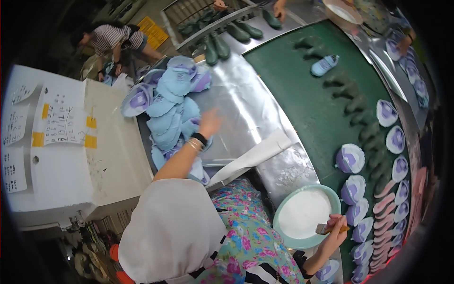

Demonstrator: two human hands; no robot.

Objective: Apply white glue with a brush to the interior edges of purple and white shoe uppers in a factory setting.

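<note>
Over the metal worktop (pixel 236 94), my left hand (pixel 209 124) is smeared by motion, just right of a heap of light blue and purple shoe uppers (pixel 168 118). Its fingers are too blurred to tell whether it holds anything. My right hand (pixel 335 231) grips a small paintbrush (pixel 326 229) by its yellowish-brown handle. The brush's bristles are at the right side of a pale green bowl (pixel 280 208) of white liquid (pixel 305 213). To the right of the bowl, purple and white uppers (pixel 353 189) stand in a row on the green belt (pixel 283 75).
Dark shoe lasts (pixel 352 99) and pink insoles (pixel 384 208) line the belt, with one blue shoe (pixel 325 65) among them. More dark green lasts (pixel 236 32) stand at the far edge. A white panel (pixel 52 132) is at left. Another person (pixel 116 40) bends at far left.
</note>
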